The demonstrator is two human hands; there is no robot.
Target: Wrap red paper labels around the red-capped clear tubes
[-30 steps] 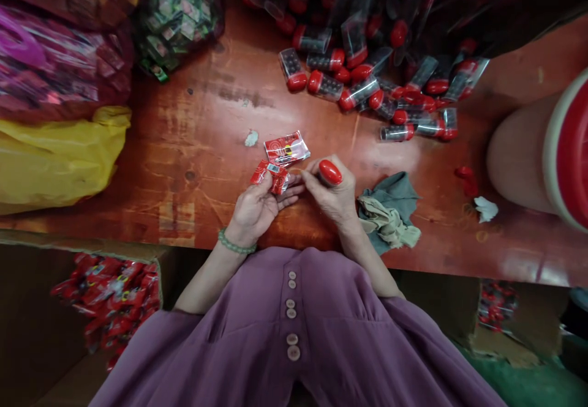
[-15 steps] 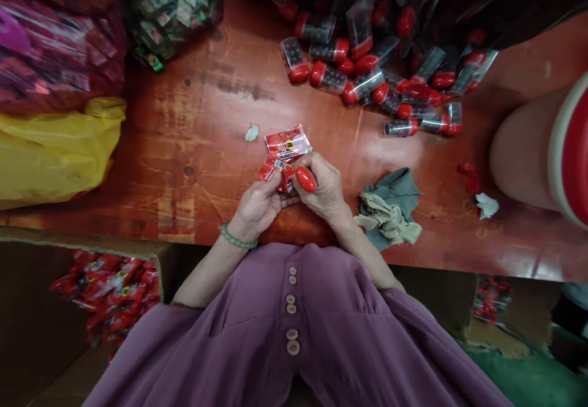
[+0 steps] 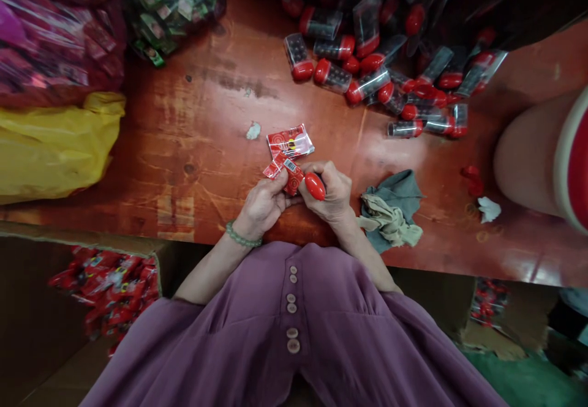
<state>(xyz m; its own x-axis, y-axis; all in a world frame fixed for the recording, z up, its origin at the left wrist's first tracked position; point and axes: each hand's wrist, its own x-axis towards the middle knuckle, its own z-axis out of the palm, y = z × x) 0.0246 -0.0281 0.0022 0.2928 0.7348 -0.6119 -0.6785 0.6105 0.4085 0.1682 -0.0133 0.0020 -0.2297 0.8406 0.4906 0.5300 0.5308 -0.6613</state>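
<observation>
Between the thumb and fingers of my left hand (image 3: 265, 206) is a small red packet (image 3: 290, 173) with a barcode label. My right hand (image 3: 331, 194) is closed around a tube with a rounded red cap (image 3: 315, 186); the cap shows at the thumb side and most of the tube is hidden in the palm. My right fingertips are close to the packet's right edge; whether they pinch it I cannot tell. Just beyond both hands, a flat red printed wrapper (image 3: 290, 142) lies on the table.
Many red-capped clear tubes (image 3: 333, 76) lie at the back right. Crumpled grey cloths (image 3: 390, 211) rest right of my hands, before a white bucket (image 3: 528, 156). Bags, including a yellow one (image 3: 55, 150), stand left. A box of red packets (image 3: 114, 291) sits below the table edge.
Both hands have shifted slightly right, with the red packet and the capped tube. The packet has turned so that more of its barcode side shows.
</observation>
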